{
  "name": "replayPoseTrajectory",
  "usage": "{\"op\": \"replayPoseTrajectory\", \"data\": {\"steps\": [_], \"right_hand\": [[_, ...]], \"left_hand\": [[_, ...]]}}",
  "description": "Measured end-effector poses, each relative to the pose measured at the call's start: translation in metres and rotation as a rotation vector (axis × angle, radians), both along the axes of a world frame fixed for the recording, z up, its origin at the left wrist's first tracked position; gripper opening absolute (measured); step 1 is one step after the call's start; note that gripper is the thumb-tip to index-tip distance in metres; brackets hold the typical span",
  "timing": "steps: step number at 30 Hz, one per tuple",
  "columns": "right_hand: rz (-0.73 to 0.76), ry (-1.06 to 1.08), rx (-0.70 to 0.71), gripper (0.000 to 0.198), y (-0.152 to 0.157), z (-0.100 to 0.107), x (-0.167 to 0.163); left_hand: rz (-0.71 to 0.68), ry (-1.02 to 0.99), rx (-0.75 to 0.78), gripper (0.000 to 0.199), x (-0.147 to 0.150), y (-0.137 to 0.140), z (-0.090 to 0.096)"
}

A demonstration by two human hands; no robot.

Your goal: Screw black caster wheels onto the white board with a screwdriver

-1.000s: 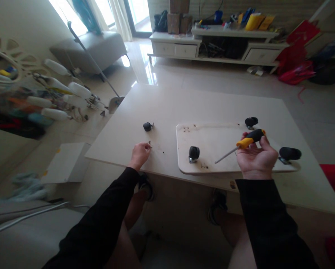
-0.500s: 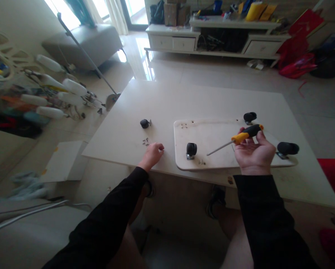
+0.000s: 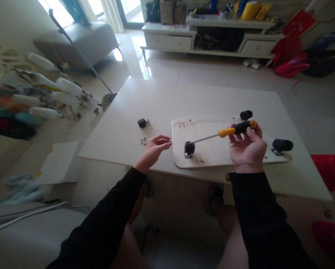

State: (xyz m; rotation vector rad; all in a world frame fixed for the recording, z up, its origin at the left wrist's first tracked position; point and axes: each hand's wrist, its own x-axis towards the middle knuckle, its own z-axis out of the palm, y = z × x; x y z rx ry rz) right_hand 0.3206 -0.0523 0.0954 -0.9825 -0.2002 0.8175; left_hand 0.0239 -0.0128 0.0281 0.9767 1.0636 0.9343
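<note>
Screwdriver (image 3: 234, 130): held in right hand (image 3: 247, 148)
Left hand (image 3: 155, 148): fingers bent, contents unclear
Screws (image 3: 142, 142): left of left hand
Board (image 3: 209, 127): beneath right hand

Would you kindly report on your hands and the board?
Right hand: holding screwdriver. Left hand: by board, contents unclear. Caster at screwdriver's tip, contact unclear. Another caster: off board.

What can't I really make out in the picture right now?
All in the head view:
- Left hand: fingers hide whether it pinches anything small.
- Screws: heads too small to read.
- Screwdriver: tip lost against the dark caster; contact unclear.
- Red object: cut off by right edge.
</note>
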Motion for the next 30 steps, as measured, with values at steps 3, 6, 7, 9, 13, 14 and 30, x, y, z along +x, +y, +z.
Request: {"op": "replayPoseTrajectory", "data": {"steps": [3, 6, 7, 9, 13, 14, 30], "right_hand": [[0.02, -0.074, 0.018, 0.034, 0.0, -0.002, -0.007], [0.05, -0.154, 0.054, 0.036, -0.001, -0.002, -0.016], [0.063, -0.174, 0.067, 0.037, -0.001, -0.002, -0.018], [0.083, -0.197, 0.086, 0.039, -0.002, 0.0, -0.024], [0.107, -0.202, 0.089, 0.04, -0.002, 0.001, -0.03], [0.107, -0.2, 0.088, 0.04, -0.001, 0.001, -0.031], [0.069, -0.203, 0.058, 0.044, 0.0, -0.004, -0.031]], "left_hand": [[-0.029, -0.09, -0.027, 0.035, 0.008, -0.007, 0.002], [-0.058, -0.132, -0.034, 0.038, 0.011, -0.01, 0.002], [-0.063, -0.133, -0.031, 0.038, 0.012, -0.01, 0.002], [-0.06, -0.132, -0.022, 0.039, 0.012, -0.01, 0.002], [-0.039, -0.146, -0.024, 0.04, 0.013, -0.01, 0.003], [-0.037, -0.155, -0.027, 0.04, 0.013, -0.01, 0.003], [-0.031, -0.174, 0.02, 0.038, 0.019, -0.012, 0.004]]}}
